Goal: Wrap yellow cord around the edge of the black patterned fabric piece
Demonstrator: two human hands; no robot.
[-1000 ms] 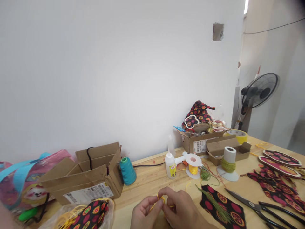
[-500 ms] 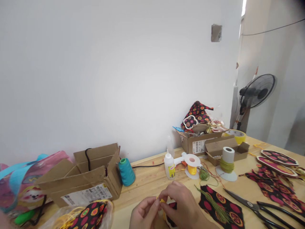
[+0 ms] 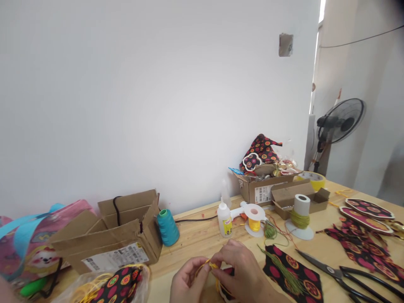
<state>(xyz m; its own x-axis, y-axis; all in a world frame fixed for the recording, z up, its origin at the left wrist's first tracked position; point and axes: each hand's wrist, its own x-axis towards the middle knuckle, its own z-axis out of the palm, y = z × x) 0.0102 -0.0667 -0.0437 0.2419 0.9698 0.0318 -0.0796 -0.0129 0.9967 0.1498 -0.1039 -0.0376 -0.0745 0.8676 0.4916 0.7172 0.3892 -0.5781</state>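
Note:
At the front middle of the table, my left hand (image 3: 188, 281) and my right hand (image 3: 240, 272) meet fingertip to fingertip, both pinching a thin yellow cord (image 3: 212, 265). A small loop of the cord arches over my left fingers. Partly hidden behind and beneath my right hand is a dark patterned fabric piece (image 3: 227, 290) with a pale edge. Right of that hand lies a black and red patterned cloth (image 3: 311, 275) carrying a bundle of green threads (image 3: 288, 273). Black-handled scissors (image 3: 337, 272) rest beside the cloth.
An open cardboard box (image 3: 116, 240) and a teal thread cone (image 3: 167, 227) stand left. Toward the back are a glue bottle (image 3: 224, 221), a yellow cord spool (image 3: 254, 219), a green cord spool (image 3: 301, 216) and a filled box (image 3: 252, 189). A plastic bag (image 3: 143, 282) holds cord and fabric.
The yellow cord now shows a larger loop above my left fingers. My left hand has shifted very slightly, and both hands keep their pinch.

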